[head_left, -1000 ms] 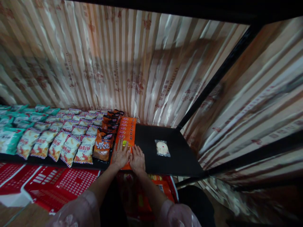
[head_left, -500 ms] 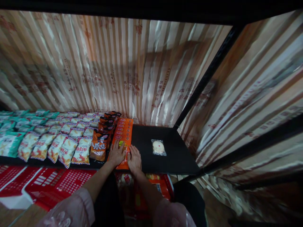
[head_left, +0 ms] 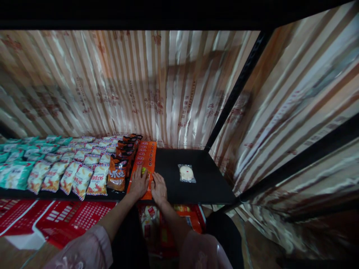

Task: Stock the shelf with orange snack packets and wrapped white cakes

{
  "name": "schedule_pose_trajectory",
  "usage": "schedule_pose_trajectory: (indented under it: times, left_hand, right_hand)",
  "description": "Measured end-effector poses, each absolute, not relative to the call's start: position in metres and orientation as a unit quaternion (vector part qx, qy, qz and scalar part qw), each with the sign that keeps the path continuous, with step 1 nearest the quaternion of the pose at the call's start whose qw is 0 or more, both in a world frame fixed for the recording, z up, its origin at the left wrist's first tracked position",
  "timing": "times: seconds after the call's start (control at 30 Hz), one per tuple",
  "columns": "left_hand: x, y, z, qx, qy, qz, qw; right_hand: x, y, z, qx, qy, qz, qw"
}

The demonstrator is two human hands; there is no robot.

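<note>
An orange snack packet (head_left: 146, 155) lies lengthwise on the black shelf (head_left: 174, 190), running from front to back. My left hand (head_left: 138, 183) rests flat on its near part, fingers stretched out. Along its right edge lies my right hand (head_left: 159, 188), fingers extended and touching the packet. Neither hand is closed round anything. Just left of the packet stands a row of orange and black snack bags (head_left: 116, 173). To the right, apart from both hands, a clear-wrapped round white item (head_left: 186, 173) lies on the shelf.
Rows of white striped-edge snack bags (head_left: 98, 179) and teal bags (head_left: 17, 175) fill the shelf's left side. Below stand red baskets (head_left: 75, 216), one holding packets between my knees. A black upright post (head_left: 238, 89) and striped sheeting (head_left: 168, 93) bound the shelf.
The camera view has tilted slightly. Both hands stay on the orange packet in nearly the same place; the goods on the shelf have not moved.
</note>
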State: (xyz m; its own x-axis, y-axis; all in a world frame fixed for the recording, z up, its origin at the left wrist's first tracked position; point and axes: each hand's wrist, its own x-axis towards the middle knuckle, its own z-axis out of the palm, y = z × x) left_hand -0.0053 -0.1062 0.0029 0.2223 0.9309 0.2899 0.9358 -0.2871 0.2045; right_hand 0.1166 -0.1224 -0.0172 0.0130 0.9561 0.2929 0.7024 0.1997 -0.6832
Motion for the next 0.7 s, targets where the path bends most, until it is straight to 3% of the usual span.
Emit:
schedule_pose_trajectory:
  times: [0.53, 0.7]
  left_hand:
    - [0.048, -0.188, -0.002, -0.820, -0.459, -0.329, -0.090]
    - [0.060, -0.228, -0.018, -0.832, -0.430, -0.311, -0.161]
  right_hand:
    - [0.156, -0.181, -0.028, -0.540, -0.627, 0.211, 0.521]
    - [0.184, -0.225, -0.039, -0.593, -0.643, 0.221, 0.431]
